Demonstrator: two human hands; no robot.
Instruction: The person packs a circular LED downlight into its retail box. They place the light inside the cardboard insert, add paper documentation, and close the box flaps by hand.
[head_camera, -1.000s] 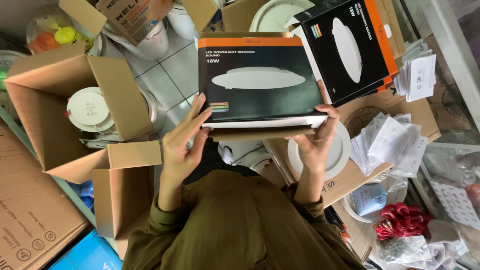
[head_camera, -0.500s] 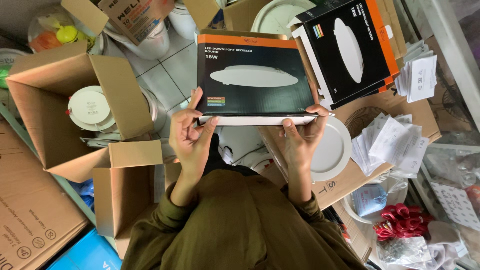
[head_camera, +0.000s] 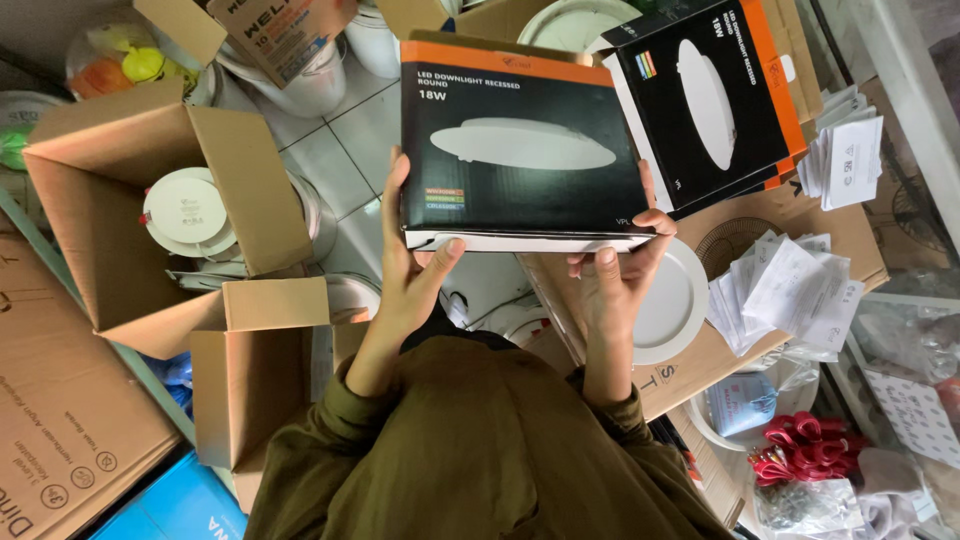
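I hold a flat black and orange box (head_camera: 520, 140) showing a picture of a round white downlight, raised in front of me over my lap. My left hand (head_camera: 410, 265) grips its left edge and near side, thumb along the bottom. My right hand (head_camera: 615, 275) holds the near right corner, fingers curled on the box's white open end. A round white downlight (head_camera: 670, 305) lies on cardboard just right of my right hand. A second identical box (head_camera: 715, 100) rests behind and to the right.
An open cardboard carton (head_camera: 110, 230) with round white lights inside stands at the left, a smaller open carton (head_camera: 255, 370) near my left elbow. Paper leaflets (head_camera: 780, 290) lie at the right, red parts (head_camera: 800, 445) lower right. White tiled floor (head_camera: 340, 150) shows ahead.
The box has tipped up a little and come closer. My right hand slid left along its near edge, and my left hand shifted its grip under the near left corner.
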